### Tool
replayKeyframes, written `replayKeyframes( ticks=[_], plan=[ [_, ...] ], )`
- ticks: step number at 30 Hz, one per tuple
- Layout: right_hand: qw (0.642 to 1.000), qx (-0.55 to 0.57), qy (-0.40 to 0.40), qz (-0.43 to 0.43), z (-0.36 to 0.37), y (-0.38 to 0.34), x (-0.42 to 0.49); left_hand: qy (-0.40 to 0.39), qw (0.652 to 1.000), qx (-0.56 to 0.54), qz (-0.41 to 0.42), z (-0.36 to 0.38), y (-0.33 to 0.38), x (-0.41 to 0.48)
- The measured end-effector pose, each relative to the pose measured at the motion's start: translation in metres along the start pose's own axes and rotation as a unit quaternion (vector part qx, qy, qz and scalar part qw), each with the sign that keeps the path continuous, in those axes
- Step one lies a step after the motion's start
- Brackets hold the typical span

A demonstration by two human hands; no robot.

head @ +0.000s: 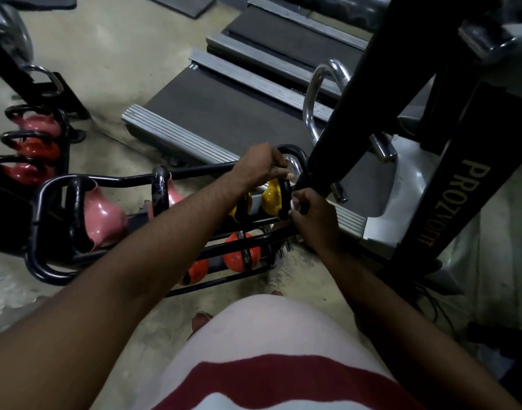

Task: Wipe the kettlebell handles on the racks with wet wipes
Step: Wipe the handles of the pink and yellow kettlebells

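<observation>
A yellow kettlebell (pixel 271 199) with a black handle sits at the right end of the black rack's (pixel 35 220) top tier. My left hand (pixel 261 164) grips the top of that handle from above. My right hand (pixel 310 211) pinches a pale wet wipe (pixel 295 202) against the handle's right side. A second yellow kettlebell (pixel 239 210) stands just left, partly hidden by my left forearm. Pink kettlebells (pixel 103 220) fill the rack's left part, and orange ones (pixel 242 251) sit on the lower tier.
A treadmill's black upright (pixel 448 184) stands close on the right, and its deck (pixel 224 113) runs behind the rack. Another rack with pink and red kettlebells (pixel 32 149) is at the far left. Bare concrete floor lies between.
</observation>
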State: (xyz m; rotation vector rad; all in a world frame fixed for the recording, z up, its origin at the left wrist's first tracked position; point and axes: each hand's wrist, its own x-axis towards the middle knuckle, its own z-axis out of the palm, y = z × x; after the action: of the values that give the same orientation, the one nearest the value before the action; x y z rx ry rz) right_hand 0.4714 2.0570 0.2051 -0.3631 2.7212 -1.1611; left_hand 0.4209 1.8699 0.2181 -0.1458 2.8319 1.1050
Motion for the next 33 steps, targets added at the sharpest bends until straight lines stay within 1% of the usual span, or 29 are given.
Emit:
replayKeyframes(
  ticks=[4,7,9,12,13,16,18,20,24,26,27,28,30,31,33],
  plan=[
    [0.993,-0.033,0.030,-0.106,-0.003,-0.004,0.012,0.021,1.000,0.003,-0.011,0.003,0.003,-0.004],
    [0.986,-0.059,0.008,-0.158,-0.005,-0.007,0.021,0.035,0.999,0.001,-0.030,0.006,0.005,-0.005],
    [0.987,-0.061,0.000,-0.149,-0.008,0.002,0.011,0.030,0.999,-0.005,-0.040,0.006,0.005,-0.006],
    [0.995,-0.020,-0.014,-0.098,-0.016,0.019,0.000,0.036,0.998,-0.011,-0.044,0.006,0.008,-0.009],
    [0.996,-0.006,-0.015,-0.093,-0.017,0.020,0.000,0.041,0.998,-0.009,-0.042,0.006,0.009,-0.011],
    [0.992,0.011,-0.001,-0.123,-0.024,0.014,0.009,0.057,0.998,0.011,-0.030,0.012,0.009,-0.015],
    [0.989,-0.005,0.008,-0.145,-0.030,0.012,0.013,0.071,0.997,-0.002,-0.021,0.016,0.008,-0.021],
    [0.987,-0.025,0.018,-0.161,-0.036,0.010,0.012,0.107,0.994,-0.017,0.008,0.020,0.009,-0.030],
    [0.982,-0.027,0.031,-0.183,-0.041,0.003,0.017,0.228,0.969,0.011,0.092,0.034,0.008,-0.060],
    [0.974,-0.032,0.040,-0.221,-0.042,-0.008,0.024,0.262,0.953,0.047,0.144,0.054,0.004,-0.085],
    [0.969,-0.041,0.036,-0.240,-0.041,-0.012,0.029,0.271,0.942,0.086,0.176,0.067,0.000,-0.097],
    [0.966,-0.056,0.020,-0.252,-0.039,-0.015,0.034,0.269,0.932,0.132,0.205,0.081,-0.004,-0.110],
    [0.960,-0.090,-0.032,-0.262,-0.035,-0.016,0.046,0.234,0.919,0.208,0.239,0.106,-0.014,-0.127],
    [0.956,-0.110,-0.051,-0.268,-0.033,-0.014,0.052,0.207,0.918,0.237,0.241,0.114,-0.018,-0.131],
    [0.942,-0.152,-0.101,-0.280,-0.032,-0.007,0.064,0.147,0.923,0.280,0.219,0.122,-0.020,-0.131]
  ],
)
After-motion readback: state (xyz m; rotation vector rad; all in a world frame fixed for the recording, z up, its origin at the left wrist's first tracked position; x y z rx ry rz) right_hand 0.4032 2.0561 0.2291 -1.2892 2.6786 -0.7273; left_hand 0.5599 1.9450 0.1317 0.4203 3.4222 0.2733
